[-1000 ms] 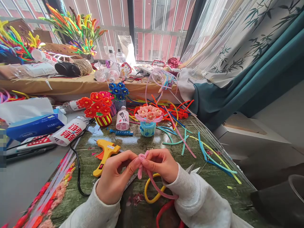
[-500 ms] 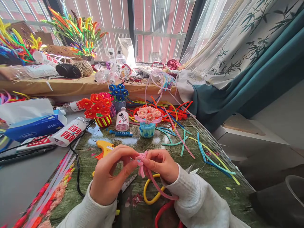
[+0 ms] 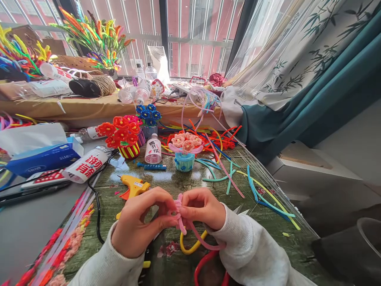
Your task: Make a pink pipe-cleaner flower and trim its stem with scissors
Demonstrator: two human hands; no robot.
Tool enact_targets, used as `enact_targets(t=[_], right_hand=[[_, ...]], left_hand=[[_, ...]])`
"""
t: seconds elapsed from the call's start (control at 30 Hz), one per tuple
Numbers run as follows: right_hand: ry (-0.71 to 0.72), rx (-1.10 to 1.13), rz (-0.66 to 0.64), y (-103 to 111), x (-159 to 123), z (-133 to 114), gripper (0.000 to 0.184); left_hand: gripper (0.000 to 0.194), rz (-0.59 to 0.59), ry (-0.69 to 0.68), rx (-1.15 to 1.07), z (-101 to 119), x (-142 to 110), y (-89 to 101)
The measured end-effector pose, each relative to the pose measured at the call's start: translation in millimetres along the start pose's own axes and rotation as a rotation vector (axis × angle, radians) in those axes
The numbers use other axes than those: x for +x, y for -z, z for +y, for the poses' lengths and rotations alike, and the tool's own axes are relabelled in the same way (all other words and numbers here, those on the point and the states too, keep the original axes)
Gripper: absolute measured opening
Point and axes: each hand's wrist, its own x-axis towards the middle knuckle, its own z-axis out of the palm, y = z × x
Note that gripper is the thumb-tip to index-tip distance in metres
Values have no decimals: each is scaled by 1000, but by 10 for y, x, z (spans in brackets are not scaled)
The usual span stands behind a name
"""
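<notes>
Between both hands is a pink pipe cleaner (image 3: 181, 225), bent into small loops, its long tail curving down toward the right sleeve. My left hand (image 3: 145, 220) pinches the looped part from the left with thumb and forefinger. From the right, my right hand (image 3: 202, 208) grips the same piece, fingers curled. Below the hands lie a yellow pipe cleaner (image 3: 188, 251) bent in a curve and the red handles (image 3: 199, 267) of a pair of scissors, whose blades show past the right wrist. A yellow glue gun (image 3: 134, 186) lies just beyond my left hand.
A blue pot with pink pipe-cleaner flowers (image 3: 184, 161) stands ahead, beside a small bottle (image 3: 153, 150) and a pot of red flowers (image 3: 122, 133). Loose pipe cleaners (image 3: 258, 194) are scattered to the right. A black cable (image 3: 97, 206) runs along the left, near a tissue pack (image 3: 44, 159).
The looped pink piece has turned and dropped slightly between the fingers, its short ends now pointing up and down. My left hand's thumb has shifted lower and to the right.
</notes>
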Motion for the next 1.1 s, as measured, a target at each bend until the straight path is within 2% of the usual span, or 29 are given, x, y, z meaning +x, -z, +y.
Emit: enact_targets(t=[0.47,0.7,0.87,1.0,1.1], right_hand=[[1,12,-4,-24,16,-14,36],[-18,5,-11,4,2,-23,36],[85,-100,154,-4,0,-77,32],[149,-120,255,-32,10,-63,32],[214,-128,309,-58,20,-31,30]], left_hand=[[15,10,-88,51,-46,-7,0],[18,23,-47,80,-55,-10,27],[29,148,-71,258,-89,-87,6],[33,316,-70,488,-113,-158,-92],[34,324,-112,573,-120,-177,-165]])
